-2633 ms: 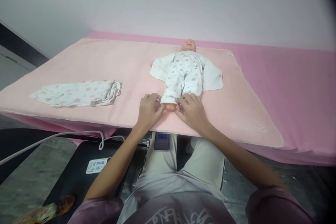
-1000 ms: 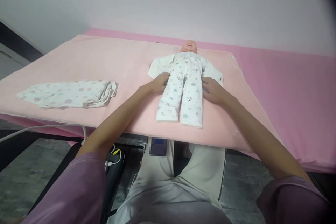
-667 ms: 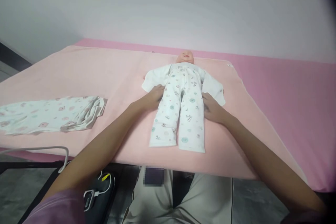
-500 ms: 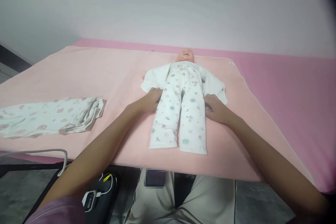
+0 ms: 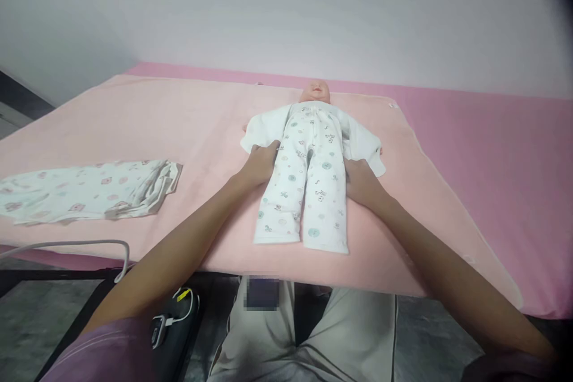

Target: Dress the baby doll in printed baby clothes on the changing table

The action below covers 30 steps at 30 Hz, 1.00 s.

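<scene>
Trousers [image 5: 324, 191] clothe the doll [image 5: 317, 93], face-up on peach cloth [image 5: 201, 125]; left hand [image 5: 262, 163] and right hand [image 5: 363, 182], apart, flank them, likely for even control; hidden fingertips leave any grip unclear.

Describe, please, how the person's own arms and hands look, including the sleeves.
The forearms, left hand and right hand are bare, with no gloves or watch. The left sleeve is short and dull purple, with paler stitched lines; the right sleeve is mostly in shadow.
</scene>
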Each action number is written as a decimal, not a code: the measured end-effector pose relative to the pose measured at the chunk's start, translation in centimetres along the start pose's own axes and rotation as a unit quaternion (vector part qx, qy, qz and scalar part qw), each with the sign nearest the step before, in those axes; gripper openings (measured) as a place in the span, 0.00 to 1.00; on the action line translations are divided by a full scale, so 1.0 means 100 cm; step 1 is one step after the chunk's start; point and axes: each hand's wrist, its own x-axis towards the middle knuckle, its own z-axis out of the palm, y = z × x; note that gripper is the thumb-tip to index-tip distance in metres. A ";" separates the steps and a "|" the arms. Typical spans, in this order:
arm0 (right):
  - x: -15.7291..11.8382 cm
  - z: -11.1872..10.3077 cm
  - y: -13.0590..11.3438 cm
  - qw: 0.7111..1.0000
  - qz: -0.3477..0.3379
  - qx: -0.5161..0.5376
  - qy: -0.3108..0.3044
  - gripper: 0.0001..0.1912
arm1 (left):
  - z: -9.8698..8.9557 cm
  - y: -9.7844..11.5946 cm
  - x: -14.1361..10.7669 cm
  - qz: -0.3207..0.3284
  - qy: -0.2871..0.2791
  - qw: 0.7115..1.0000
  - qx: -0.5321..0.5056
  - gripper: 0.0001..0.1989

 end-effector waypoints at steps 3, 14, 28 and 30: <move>-0.003 -0.007 0.000 0.999 0.019 0.026 0.006 0.10 | -0.008 0.003 -0.006 -0.022 -0.016 0.999 -0.023 0.27; -0.014 -0.049 0.048 0.912 0.401 -0.086 -0.011 0.32 | -0.034 -0.060 0.005 -0.262 0.146 0.952 0.056 0.21; 0.076 -0.057 -0.050 0.977 -0.127 0.128 0.111 0.05 | -0.020 0.056 0.049 0.228 0.113 0.960 -0.117 0.05; 0.054 -0.047 -0.047 0.978 -0.150 0.097 0.110 0.07 | -0.016 0.043 0.026 0.246 0.120 0.957 -0.097 0.12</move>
